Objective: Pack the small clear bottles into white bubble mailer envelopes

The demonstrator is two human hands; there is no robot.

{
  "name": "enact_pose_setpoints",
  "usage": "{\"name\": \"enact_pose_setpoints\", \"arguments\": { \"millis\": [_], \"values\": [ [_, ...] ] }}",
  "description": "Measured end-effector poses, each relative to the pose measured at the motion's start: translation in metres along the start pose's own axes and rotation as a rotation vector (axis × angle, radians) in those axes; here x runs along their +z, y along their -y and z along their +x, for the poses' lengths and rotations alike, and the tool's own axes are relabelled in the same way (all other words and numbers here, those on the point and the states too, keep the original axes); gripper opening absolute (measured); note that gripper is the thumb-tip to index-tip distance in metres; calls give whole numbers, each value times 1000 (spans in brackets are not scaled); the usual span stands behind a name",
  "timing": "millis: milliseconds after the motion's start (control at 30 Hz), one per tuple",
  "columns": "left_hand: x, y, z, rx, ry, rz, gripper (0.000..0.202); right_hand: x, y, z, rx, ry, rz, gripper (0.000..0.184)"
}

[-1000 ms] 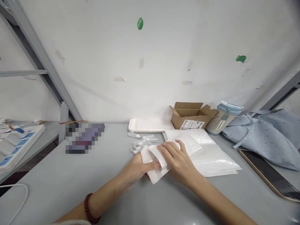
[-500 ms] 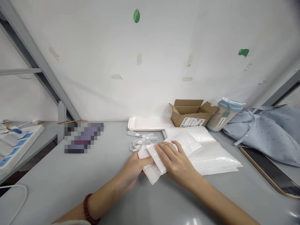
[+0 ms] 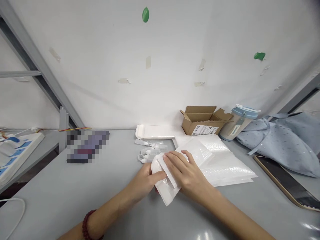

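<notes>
Between my two hands is a small white bubble mailer (image 3: 168, 196), tilted above the grey table. My left hand (image 3: 145, 180) grips its left side, thumb lying over the front and the other fingers hidden behind. Across its upper right part lies my right hand (image 3: 184, 168), fingers curled over the mailer and a folded-over flap (image 3: 168, 168). A bit of red shows beneath the mailer, too small to name. Just beyond my left hand lie several small clear tubes with white caps and loops (image 3: 150, 150). Larger white bubble mailers (image 3: 230, 166) are spread to the right.
Behind stand a stack of white mailers (image 3: 157, 131), an open cardboard box (image 3: 200, 123) and a blue-lidded cup (image 3: 238, 123). A blue cloth bag (image 3: 282, 143) and a phone (image 3: 285, 181) lie at right. At left are a blurred object (image 3: 87, 146) and a power strip (image 3: 20, 156).
The held mailer has turned slightly and its lower corner has dropped nearer to me. My left hand has shifted a little to the right. The flap is pressed closer to the mailer.
</notes>
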State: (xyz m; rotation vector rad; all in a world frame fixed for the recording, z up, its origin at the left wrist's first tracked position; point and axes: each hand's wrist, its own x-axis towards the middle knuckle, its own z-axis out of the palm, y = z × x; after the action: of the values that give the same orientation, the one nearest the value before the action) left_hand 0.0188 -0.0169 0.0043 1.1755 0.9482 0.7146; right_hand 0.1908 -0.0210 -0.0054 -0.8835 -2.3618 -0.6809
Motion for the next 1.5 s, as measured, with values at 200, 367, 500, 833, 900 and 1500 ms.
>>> {"name": "enact_pose_setpoints", "arguments": {
  "millis": [200, 367, 500, 833, 900, 1500],
  "values": [
    [-2, -1, -2, 33, 127, 69, 19, 0, 5, 0, -17, -9, 10, 30],
    [-7, -3, -5, 40, 208, -10, 39, -3, 2, 1, -23, -54, -5, 30],
    [-9, -7, -8, 190, 191, 41, 49, -4, -4, 0, -55, -82, -13, 31],
    [-4, -9, -14, 462, -35, 174, 14, -5, -9, 1, 103, -210, 115, 28],
    [-3, -7, -14, 586, -95, 326, 15, -4, -9, 0, 151, -302, 154, 27],
    [1, 22, 6, 1323, -377, 1118, 39, -11, -1, 3, 100, -489, 216, 17]
  ]
}}
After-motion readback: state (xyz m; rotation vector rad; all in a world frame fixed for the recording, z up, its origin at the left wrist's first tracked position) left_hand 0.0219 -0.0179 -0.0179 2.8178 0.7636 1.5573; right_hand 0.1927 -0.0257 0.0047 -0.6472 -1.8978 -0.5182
